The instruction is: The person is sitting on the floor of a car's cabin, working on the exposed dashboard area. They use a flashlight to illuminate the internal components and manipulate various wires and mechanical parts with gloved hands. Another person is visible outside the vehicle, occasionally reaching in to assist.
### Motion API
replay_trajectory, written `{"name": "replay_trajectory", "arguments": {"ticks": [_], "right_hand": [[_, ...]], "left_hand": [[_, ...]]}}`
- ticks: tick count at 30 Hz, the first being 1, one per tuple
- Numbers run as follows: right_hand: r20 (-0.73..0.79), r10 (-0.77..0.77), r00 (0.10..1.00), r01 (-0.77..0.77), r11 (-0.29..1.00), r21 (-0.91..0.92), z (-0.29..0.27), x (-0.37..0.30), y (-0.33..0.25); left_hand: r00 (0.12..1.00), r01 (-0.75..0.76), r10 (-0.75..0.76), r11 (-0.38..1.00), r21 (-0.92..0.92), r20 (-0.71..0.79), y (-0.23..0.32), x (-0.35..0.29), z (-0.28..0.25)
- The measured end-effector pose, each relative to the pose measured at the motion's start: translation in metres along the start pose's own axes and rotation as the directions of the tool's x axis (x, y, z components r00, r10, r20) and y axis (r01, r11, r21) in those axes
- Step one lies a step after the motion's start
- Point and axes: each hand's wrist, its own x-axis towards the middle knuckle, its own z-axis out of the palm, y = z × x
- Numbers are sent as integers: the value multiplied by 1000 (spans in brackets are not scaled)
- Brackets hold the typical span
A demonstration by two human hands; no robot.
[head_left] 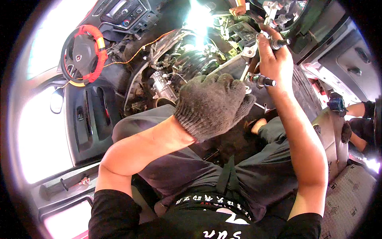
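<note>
My left hand [215, 105], in a grey knitted glove, is closed around metal tool handles in front of the engine bay. A long wrench with a ring end [249, 51] slants up and right from behind its knuckles. Beside the glove's fingers a socket wrench [260, 81] shows its socket pointing right. My right hand [274, 57] is bare and raised higher, its thumb and fingers closed on another socket wrench [280, 43]. The glove hides most of the handles. Beyond both hands lies the opened engine [195, 59], with hoses and a silver metal housing [162, 84].
A steering wheel [84, 55] with a red cover sits at the left, above an open door panel [91, 115]. An orange wire [139, 49] runs toward the engine. Another person's hand [238, 10] is at the top; another person [358, 119] is at the right by a patterned seat [352, 195].
</note>
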Motion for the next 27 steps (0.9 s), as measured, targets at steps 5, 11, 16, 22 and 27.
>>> {"name": "replay_trajectory", "arguments": {"ticks": [5,11,16,22,27], "right_hand": [[-15,42,999,-42,999,6,3,-5,7],[-68,30,997,-14,975,220,-4,-3,-3],[-207,-88,974,98,994,41,-20,9,6],[-138,87,987,-71,990,122,-16,3,7],[-114,-38,993,39,999,8,-4,-4,25]], "left_hand": [[967,239,-194,917,-319,166,-10,-4,6],[963,-94,96,995,-21,250,-23,-5,6],[943,91,-84,996,-7,322,-39,1,10],[998,68,-66,929,-365,18,-21,1,7],[991,-76,80,996,-46,106,-7,1,14]]}}
